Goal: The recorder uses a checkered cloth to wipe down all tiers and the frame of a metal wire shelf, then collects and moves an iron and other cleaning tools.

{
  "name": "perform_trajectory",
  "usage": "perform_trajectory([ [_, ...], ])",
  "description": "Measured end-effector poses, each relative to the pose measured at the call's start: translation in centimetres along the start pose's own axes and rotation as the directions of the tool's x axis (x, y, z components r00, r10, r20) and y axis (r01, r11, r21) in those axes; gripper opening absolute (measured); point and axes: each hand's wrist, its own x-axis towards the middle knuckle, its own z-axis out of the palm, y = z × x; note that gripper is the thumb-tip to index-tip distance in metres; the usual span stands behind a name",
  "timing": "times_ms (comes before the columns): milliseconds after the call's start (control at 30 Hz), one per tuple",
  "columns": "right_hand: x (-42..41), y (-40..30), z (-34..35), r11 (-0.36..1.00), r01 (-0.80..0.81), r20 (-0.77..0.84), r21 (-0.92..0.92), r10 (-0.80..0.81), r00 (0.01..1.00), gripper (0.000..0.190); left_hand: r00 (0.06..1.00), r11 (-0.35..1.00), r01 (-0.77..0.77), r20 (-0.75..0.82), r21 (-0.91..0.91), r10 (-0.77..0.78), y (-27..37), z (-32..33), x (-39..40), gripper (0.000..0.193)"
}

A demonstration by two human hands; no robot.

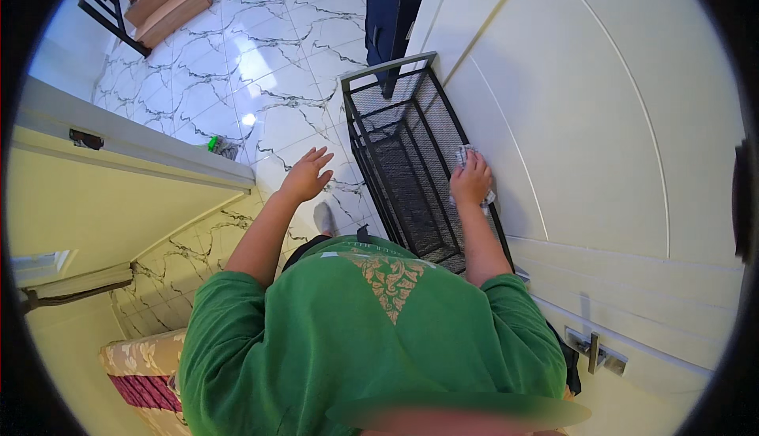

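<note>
My right hand (pixel 471 180) presses a checked cloth (pixel 488 200) against the right-hand top rail of a black metal rack with mesh shelves (pixel 379 163). The cloth shows on both sides of my fingers. To the left of the rack my left hand (pixel 306 175) is raised over the marble-patterned floor tiles, its fingers apart and holding nothing. The rack stands close along a white panelled door; its lower part is partly hidden by my green shirt.
A dark blue suitcase (pixel 394 15) stands at the rack's far end. Wooden stairs (pixel 169 3) with a black railing (pixel 112 12) rise at the upper left. A green and grey item (pixel 223 146) lies beside the door frame (pixel 142 139). A metal door handle (pixel 594 353) is at the lower right.
</note>
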Motion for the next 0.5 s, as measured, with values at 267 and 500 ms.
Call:
perform_trajectory([
  [267,-3.4,-5.1,-0.8,0.639,0.577,0.151,0.509,-0.726,0.67,0.052,0.998,0.998,-0.066,-0.018,-0.008,0.066,-1.2,-2.0,4.9,0.049],
  [500,1.1,-2.8,0.0,0.996,0.083,0.009,0.04,-0.084,0.996,0.051,0.978,0.99,-0.125,-0.158,0.07,0.135,-1.4,-4.5,11.2,0.058],
])
